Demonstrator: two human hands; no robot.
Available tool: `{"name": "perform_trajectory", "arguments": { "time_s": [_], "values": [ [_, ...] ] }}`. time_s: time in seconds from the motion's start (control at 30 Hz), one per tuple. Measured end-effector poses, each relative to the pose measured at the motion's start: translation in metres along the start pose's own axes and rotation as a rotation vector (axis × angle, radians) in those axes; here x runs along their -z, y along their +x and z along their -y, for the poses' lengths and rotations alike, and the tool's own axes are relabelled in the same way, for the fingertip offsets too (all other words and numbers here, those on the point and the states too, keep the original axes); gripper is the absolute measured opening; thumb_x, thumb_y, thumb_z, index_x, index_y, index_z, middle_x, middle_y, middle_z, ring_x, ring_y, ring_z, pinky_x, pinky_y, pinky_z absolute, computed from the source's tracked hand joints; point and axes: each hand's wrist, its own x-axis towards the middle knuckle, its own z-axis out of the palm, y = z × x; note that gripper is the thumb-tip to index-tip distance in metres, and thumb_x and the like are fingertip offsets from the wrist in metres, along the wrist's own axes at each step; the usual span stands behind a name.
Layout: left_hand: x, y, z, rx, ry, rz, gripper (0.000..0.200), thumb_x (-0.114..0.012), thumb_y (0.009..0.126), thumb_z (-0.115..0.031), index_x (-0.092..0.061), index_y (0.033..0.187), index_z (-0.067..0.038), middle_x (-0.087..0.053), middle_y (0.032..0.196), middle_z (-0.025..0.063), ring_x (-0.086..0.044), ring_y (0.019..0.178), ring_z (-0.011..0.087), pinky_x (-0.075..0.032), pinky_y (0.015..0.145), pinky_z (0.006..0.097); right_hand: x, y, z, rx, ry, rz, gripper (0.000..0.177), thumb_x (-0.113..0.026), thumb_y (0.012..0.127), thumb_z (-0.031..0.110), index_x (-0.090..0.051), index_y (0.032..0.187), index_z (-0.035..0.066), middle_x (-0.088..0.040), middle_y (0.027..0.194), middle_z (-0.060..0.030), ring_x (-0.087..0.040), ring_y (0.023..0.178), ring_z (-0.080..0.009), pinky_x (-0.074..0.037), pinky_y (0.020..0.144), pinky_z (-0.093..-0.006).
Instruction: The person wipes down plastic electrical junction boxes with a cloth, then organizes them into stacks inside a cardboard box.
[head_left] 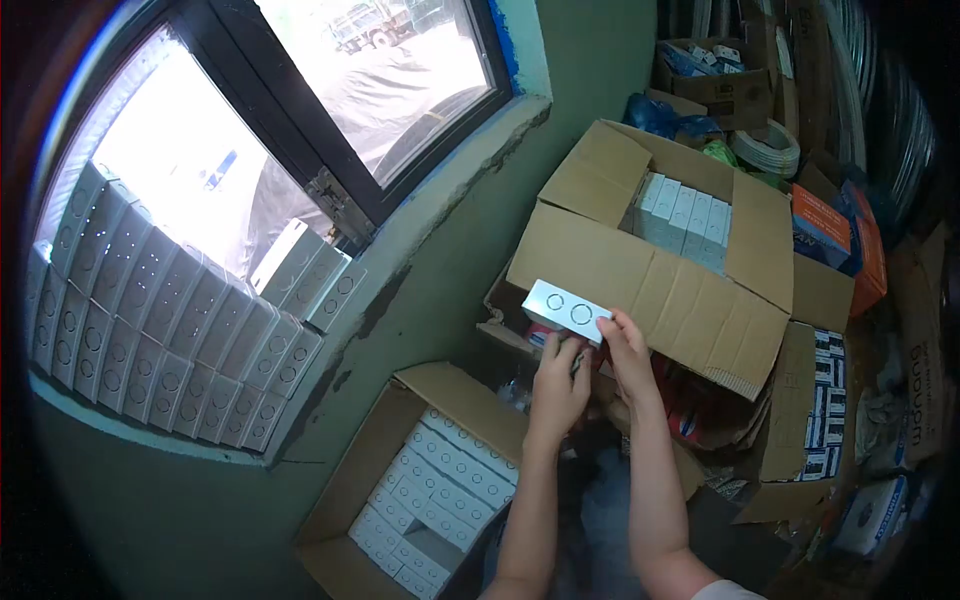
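Observation:
A white electrical junction box (567, 310), with two round knockouts on the side facing me, is held up in front of the large carton. My right hand (627, 355) grips its right end, thumb on the near face. My left hand (562, 385) is closed at its lower edge, fingers bent against it; part of the grip is hidden. At lower left, an open cardboard carton (345, 505) contains rows of similar white boxes (455, 465), with one gap among them. Behind my hands, the large open carton (690, 300) has more white boxes (685, 212) standing inside.
Many white boxes (150, 320) are stacked on the window sill at left, against the window frame (270, 110). At right are a carton of blue-and-white packs (825, 405), an orange box (822, 222) and a coil (767, 150). Carton flaps surround my hands.

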Motion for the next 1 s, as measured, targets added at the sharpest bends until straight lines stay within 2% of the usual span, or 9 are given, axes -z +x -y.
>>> {"name": "perform_trajectory", "arguments": {
  "time_s": [0.07,0.17,0.27,0.3,0.43,0.53,0.67,0.9,1.0],
  "values": [
    [0.000,0.001,-0.003,0.021,-0.063,0.047,0.022,-0.053,0.093,-0.012,-0.059,0.111,-0.001,-0.054,0.110,0.0196,-0.055,0.098,0.0427,-0.047,0.083,0.0430,0.010,0.001,-0.002,-0.029,-0.026,0.026,0.031,-0.061,0.091,0.029,-0.058,0.109,0.004,-0.060,0.097,-0.0010,-0.053,0.088,-0.0068,-0.042,0.077,-0.0223],
    [0.010,0.000,-0.008,0.119,-0.049,0.178,0.021,-0.053,0.093,-0.008,-0.058,0.109,0.004,-0.055,0.104,0.0138,-0.056,0.098,0.0277,-0.043,0.086,0.0326,0.016,0.001,-0.008,-0.014,0.053,-0.025,0.035,-0.058,0.092,0.033,-0.057,0.112,0.005,-0.060,0.103,-0.0027,-0.053,0.094,-0.0099,-0.043,0.080,-0.0256],
    [0.018,-0.005,-0.005,0.156,-0.222,0.188,0.021,-0.054,0.094,-0.011,-0.059,0.108,0.003,-0.055,0.099,0.0111,-0.056,0.096,0.0225,-0.042,0.086,0.0291,0.014,0.003,0.001,-0.046,0.258,-0.068,0.042,-0.054,0.092,0.039,-0.055,0.117,0.005,-0.059,0.109,-0.0047,-0.054,0.101,-0.0141,-0.044,0.083,-0.0307],
    [0.018,-0.006,0.007,0.037,-0.210,0.146,0.021,-0.054,0.096,-0.013,-0.060,0.109,0.002,-0.057,0.098,0.0077,-0.054,0.095,0.0175,-0.041,0.087,0.0271,0.012,0.002,0.008,-0.075,0.339,-0.083,0.044,-0.053,0.092,0.041,-0.054,0.119,0.005,-0.059,0.111,-0.0053,-0.054,0.103,-0.0157,-0.044,0.084,-0.0325],
    [0.018,0.002,-0.003,0.084,-0.341,-0.165,0.023,-0.053,0.097,-0.013,-0.060,0.112,0.002,-0.060,0.102,0.0060,-0.053,0.099,0.0129,-0.041,0.087,0.0272,0.014,-0.002,0.013,-0.165,0.402,0.023,0.046,-0.056,0.090,0.041,-0.053,0.123,0.009,-0.058,0.116,-0.0054,-0.055,0.104,-0.0180,-0.045,0.084,-0.0344],
    [0.004,0.002,0.000,0.037,-0.356,-0.171,0.021,-0.055,0.092,-0.005,-0.060,0.110,0.004,-0.057,0.101,0.0134,-0.056,0.096,0.0237,-0.043,0.086,0.0323,0.012,-0.002,0.004,-0.268,0.285,0.080,0.036,-0.060,0.089,0.036,-0.054,0.113,0.010,-0.056,0.108,-0.0010,-0.052,0.098,-0.0129,-0.042,0.083,-0.0284],
    [-0.002,0.000,-0.001,0.061,-0.329,-0.115,0.021,-0.056,0.090,-0.004,-0.060,0.109,0.004,-0.057,0.101,0.0152,-0.056,0.095,0.0272,-0.043,0.085,0.0334,-0.009,-0.005,0.008,-0.061,0.056,0.111,0.027,-0.058,0.092,0.036,-0.051,0.097,0.010,-0.050,0.097,0.0025,-0.044,0.094,-0.0076,-0.033,0.089,-0.0240],
    [0.006,0.003,-0.002,-0.026,-0.375,-0.005,0.018,-0.055,0.092,-0.007,-0.062,0.106,0.002,-0.055,0.097,0.0119,-0.055,0.092,0.0215,-0.043,0.084,0.0297,-0.011,-0.006,0.006,-0.168,0.228,-0.040,0.038,-0.059,0.090,0.039,-0.056,0.110,0.007,-0.057,0.102,-0.0026,-0.050,0.098,-0.0114,-0.040,0.087,-0.0275],
    [0.006,0.000,-0.002,0.115,-0.528,-0.062,0.022,-0.055,0.095,-0.013,-0.062,0.109,0.002,-0.059,0.099,0.0082,-0.056,0.094,0.0154,-0.043,0.084,0.0275,-0.004,-0.003,0.007,-0.268,0.324,-0.008,0.045,-0.060,0.088,0.040,-0.056,0.117,0.006,-0.059,0.106,-0.0050,-0.054,0.100,-0.0145,-0.044,0.085,-0.0289]
  ]
}}
